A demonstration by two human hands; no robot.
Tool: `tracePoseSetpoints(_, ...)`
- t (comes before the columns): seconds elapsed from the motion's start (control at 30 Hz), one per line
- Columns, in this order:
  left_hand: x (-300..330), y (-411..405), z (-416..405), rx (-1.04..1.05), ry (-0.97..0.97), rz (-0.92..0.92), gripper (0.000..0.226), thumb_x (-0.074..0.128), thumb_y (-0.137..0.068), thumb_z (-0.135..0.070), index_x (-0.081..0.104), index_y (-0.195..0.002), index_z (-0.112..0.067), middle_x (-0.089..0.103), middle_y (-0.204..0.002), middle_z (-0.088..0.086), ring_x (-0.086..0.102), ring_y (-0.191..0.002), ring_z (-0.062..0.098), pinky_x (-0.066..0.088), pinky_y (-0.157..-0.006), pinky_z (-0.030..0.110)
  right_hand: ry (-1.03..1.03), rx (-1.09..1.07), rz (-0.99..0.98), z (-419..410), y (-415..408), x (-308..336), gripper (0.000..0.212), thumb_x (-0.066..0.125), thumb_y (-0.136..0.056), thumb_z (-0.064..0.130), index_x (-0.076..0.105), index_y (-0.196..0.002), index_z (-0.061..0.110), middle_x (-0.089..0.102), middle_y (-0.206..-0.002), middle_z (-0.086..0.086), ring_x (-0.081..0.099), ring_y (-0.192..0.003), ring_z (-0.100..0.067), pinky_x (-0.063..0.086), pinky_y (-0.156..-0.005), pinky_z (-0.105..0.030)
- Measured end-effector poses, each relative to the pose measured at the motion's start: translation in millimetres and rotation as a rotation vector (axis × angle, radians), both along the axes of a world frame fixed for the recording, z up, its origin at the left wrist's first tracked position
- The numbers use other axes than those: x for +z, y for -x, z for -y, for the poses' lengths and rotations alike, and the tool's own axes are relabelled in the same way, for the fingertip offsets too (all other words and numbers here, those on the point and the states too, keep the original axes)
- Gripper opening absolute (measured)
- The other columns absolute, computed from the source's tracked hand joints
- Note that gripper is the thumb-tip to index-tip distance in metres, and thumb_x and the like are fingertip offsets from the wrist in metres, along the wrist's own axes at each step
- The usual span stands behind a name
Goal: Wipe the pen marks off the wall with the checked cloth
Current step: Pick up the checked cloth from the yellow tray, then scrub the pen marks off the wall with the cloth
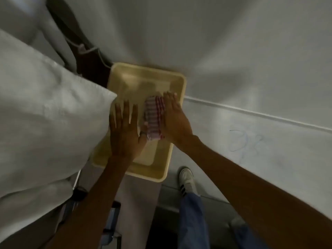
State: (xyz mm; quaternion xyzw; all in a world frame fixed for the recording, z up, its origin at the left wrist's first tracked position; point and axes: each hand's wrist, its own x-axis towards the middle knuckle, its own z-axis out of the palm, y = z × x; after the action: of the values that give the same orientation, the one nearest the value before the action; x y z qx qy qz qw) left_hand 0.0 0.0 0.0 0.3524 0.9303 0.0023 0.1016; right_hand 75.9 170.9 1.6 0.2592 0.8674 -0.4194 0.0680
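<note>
A folded red-and-white checked cloth (154,118) lies in a shallow cream tray (177,81). My left hand (125,130) is spread flat over the tray, fingers apart, its thumb touching the cloth's near-left corner. My right hand (173,117) lies along the cloth's right edge with fingers extended, pressing against it. Faint blue pen marks (246,140) show on the white wall (233,51) to the right of the tray, below a thin horizontal ridge.
A white pillow (45,108) on a bed fills the left side and touches the tray's left edge. A thin cable (97,51) runs down a dark gap behind the tray. My foot in a white shoe (186,180) stands on the floor below.
</note>
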Motion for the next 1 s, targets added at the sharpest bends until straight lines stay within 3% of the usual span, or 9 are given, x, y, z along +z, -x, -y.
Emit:
tracePoseSetpoints(0.1,-55,12,18,0.033,0.067,-0.016,0.094,-0.004,-0.104,-0.071,0.023,-0.173,-0.013,0.015,-0.18,0.021,0.012,-0.166,0.047,-0.018,-0.133,0.044,-0.057,0.068,0.14,26,33,-64,0.102,0.058,-0.103,0.053,-0.003,-0.169,0.005,-0.005,-0.18,-0.015,-0.011,-0.167,-0.032,-0.002,-0.137,-0.045)
tracePoseSetpoints(0.23,-88,13,27,0.08,-0.005,-0.047,0.075,0.021,-0.11,-0.054,0.021,-0.173,-0.014,0.014,-0.181,0.017,0.011,-0.167,0.043,-0.005,-0.133,0.048,-0.174,0.055,0.131,55,47,-108,0.113,0.058,-0.094,0.06,-0.008,-0.169,0.006,-0.013,-0.178,-0.021,-0.019,-0.165,-0.04,-0.012,-0.133,-0.055)
tracePoseSetpoints(0.33,-84,6,25,0.131,-0.018,-0.036,0.073,0.025,-0.11,-0.051,0.02,-0.173,-0.014,0.012,-0.182,0.017,0.008,-0.168,0.042,-0.004,-0.134,0.05,-0.174,0.09,0.115,54,52,-112,0.106,0.064,-0.096,0.041,-0.004,-0.169,0.005,-0.012,-0.178,-0.02,-0.017,-0.165,-0.038,-0.011,-0.134,-0.054)
tracePoseSetpoints(0.43,-62,-15,18,0.161,-0.051,-0.018,0.072,0.027,-0.11,-0.049,0.022,-0.173,-0.013,0.012,-0.182,0.018,0.007,-0.168,0.043,0.006,-0.136,0.06,-0.142,0.121,0.134,41,51,-93,0.088,0.054,-0.101,0.012,-0.001,-0.169,0.003,-0.01,-0.179,-0.019,-0.016,-0.166,-0.036,-0.006,-0.137,-0.053)
tracePoseSetpoints(0.5,-45,-32,10,0.192,-0.099,-0.021,0.072,0.024,-0.111,-0.052,0.021,-0.173,-0.015,0.011,-0.182,0.017,0.006,-0.168,0.043,0.008,-0.136,0.061,-0.092,0.053,0.012,25,37,-68,0.086,0.049,-0.096,-0.002,0.003,-0.169,0.002,-0.006,-0.179,-0.019,-0.014,-0.166,-0.036,-0.006,-0.137,-0.052)
tracePoseSetpoints(0.6,-26,-68,-5,0.219,-0.18,-0.051,0.072,0.022,-0.112,-0.056,0.016,-0.174,-0.019,0.008,-0.183,0.015,0.003,-0.168,0.042,0.001,-0.136,0.056,-0.138,-0.04,-0.255,0,-17,-32,0.081,0.048,-0.094,-0.004,0.014,-0.168,0.002,0.007,-0.179,-0.018,-0.006,-0.167,-0.035,0.001,-0.138,-0.054)
tracePoseSetpoints(0.67,-21,-99,-16,0.207,-0.226,-0.061,0.072,0.024,-0.113,-0.056,0.016,-0.174,-0.017,0.008,-0.182,0.017,0.001,-0.168,0.042,-0.002,-0.136,0.053,-0.215,-0.077,-0.32,-15,-72,-26,0.077,0.047,-0.097,0.002,0.017,-0.168,0.004,0.009,-0.179,-0.015,-0.008,-0.166,-0.028,0.003,-0.138,-0.052)
tracePoseSetpoints(0.77,-23,-154,-39,0.153,-0.222,-0.005,0.075,0.019,-0.113,-0.06,0.015,-0.174,-0.016,0.007,-0.182,0.019,-0.008,-0.167,0.036,-0.009,-0.136,0.048,-0.254,-0.08,-0.195,-36,-166,-47,0.083,0.056,-0.097,0.007,0.014,-0.168,0.007,0.003,-0.178,-0.008,-0.01,-0.164,-0.024,0.002,-0.136,-0.053)
tracePoseSetpoints(1.0,-99,-288,-108,-0.08,-0.088,0.179,0.076,0.032,-0.11,-0.057,0.016,-0.173,-0.017,0.006,-0.182,0.015,-0.005,-0.167,0.034,0.007,-0.137,0.059,-0.167,-0.221,0.173,-81,-370,-156,0.083,0.065,-0.1,0.015,0.019,-0.168,0.013,0.006,-0.178,-0.003,-0.006,-0.166,-0.024,0.0,-0.137,-0.05)
